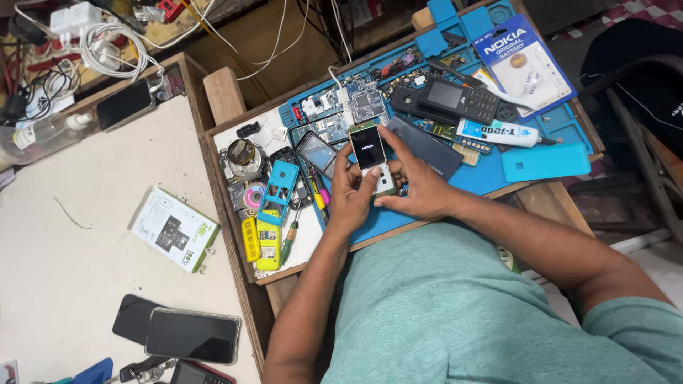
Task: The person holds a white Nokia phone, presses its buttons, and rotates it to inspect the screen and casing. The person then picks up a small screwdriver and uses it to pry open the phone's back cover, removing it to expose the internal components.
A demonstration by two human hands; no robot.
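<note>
Left hand (pixel 350 195): fingers curled around the lower left edge of the bare keypad phone (pixel 373 159), thumb on its face.
Right hand (pixel 416 183): grips the phone's right edge, forefinger stretched along it.
Phone: upright over the blue work mat (pixel 491 174), screen dark.
Blister package (pixel 525 65): blue-and-white card, at the mat's upper right corner.
Adhesive tube (pixel 498 132): white, right of the phone.
Box (pixel 174 229): white and green, on the table left of the mat.

Cluttered blue mat (pixel 398 217); open white table (pixel 78 263).
</note>
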